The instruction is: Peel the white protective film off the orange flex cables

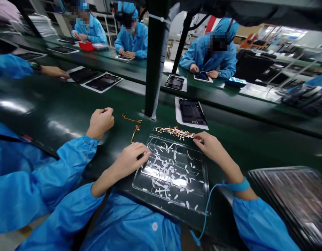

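My left hand (131, 158) lies at the left edge of a clear plastic tray (202, 195), fingers curled over something small and dark that I cannot make out. White peeled strips (166, 170) litter the tray. My right hand (210, 146), with a blue strap on its wrist, pinches the end of an orange flex cable at the right of a heap of flex cables (173, 131) just beyond the tray. Two loose flex cables (134, 129) lie on the belt left of the heap.
A co-worker's closed fist (100, 120) rests on the green belt (59, 111) to my left. A dark post (153, 59) stands behind the cables. A tablet shell on white sheet (192, 112) lies beyond. A stack of trays (293, 198) sits at right. Other workers sit opposite.
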Available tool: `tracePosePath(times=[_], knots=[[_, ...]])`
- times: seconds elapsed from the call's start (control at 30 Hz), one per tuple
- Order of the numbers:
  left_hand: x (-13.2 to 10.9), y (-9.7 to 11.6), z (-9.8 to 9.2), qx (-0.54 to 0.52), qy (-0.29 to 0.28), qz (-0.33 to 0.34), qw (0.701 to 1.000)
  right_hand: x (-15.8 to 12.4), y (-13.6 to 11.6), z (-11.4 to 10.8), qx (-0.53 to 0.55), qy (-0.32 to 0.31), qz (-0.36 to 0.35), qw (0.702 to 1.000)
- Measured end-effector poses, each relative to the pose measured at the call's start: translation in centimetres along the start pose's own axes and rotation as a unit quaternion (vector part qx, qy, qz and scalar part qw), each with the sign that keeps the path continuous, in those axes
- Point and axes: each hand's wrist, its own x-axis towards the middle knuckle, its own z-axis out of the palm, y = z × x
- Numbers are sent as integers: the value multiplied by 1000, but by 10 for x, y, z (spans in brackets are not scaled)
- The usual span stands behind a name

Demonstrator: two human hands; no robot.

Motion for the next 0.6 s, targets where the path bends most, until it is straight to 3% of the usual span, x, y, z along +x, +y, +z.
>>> tracePosePath(times=[0.17, 0.33, 0.47, 0.6], knots=[[75, 2, 12, 22, -75, 72, 994, 29, 2, 17, -27, -39, -14, 999], [136, -2, 48, 160, -120, 123, 972, 36, 1, 22, -60, -66, -22, 996], [166, 3, 77, 171, -125, 185, 960, 36, -10, 14, -104, -85, -20, 991], [179, 1, 99, 168, -112, 220, 955, 35, -12, 15, -133, -103, -8, 986]])
